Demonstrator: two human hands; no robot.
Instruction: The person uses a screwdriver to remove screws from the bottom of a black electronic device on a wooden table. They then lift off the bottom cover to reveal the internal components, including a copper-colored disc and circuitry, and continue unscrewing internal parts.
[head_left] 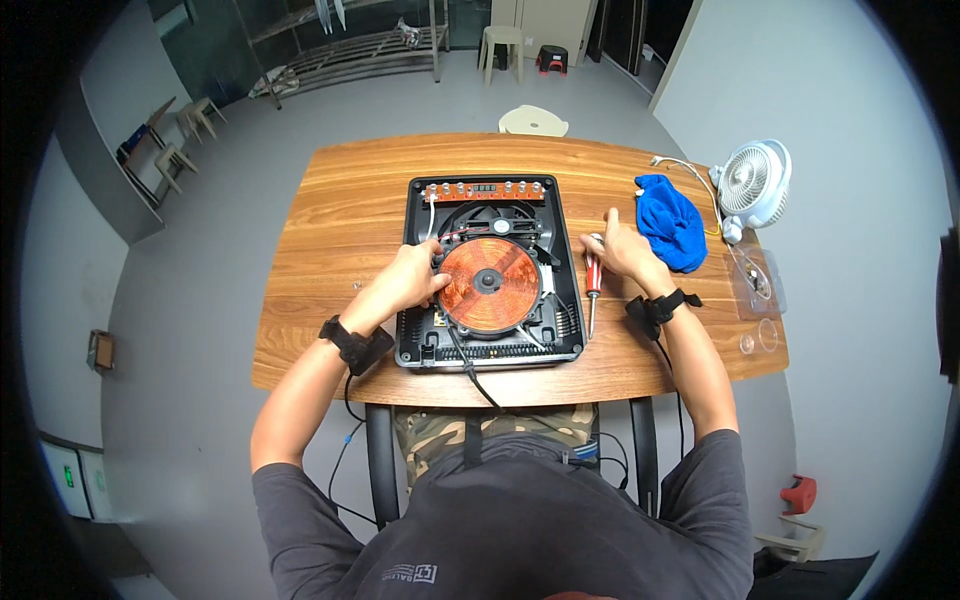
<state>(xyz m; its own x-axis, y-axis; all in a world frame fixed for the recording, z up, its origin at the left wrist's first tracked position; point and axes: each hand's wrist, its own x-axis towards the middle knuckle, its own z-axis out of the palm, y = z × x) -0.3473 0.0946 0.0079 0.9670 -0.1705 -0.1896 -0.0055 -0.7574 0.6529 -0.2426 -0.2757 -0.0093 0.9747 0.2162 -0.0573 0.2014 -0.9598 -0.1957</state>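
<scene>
A black induction cooker base lies opened on the table, its insides showing. Within it sits a round copper induction coil with a dark centre. My left hand is closed on the coil's left edge, thumb on top and the other fingers partly hidden by the rim. Just right of the base, my right hand pinches the top end of a screwdriver with a red handle. Its shaft points toward me. Behind the coil are a black cooling fan and an orange control board with a white wire.
A blue cloth lies right of my right hand. Farther right stand a small white fan and a clear plastic tray holding small parts. A black cord runs off the wooden table's near edge. Stools stand beyond it.
</scene>
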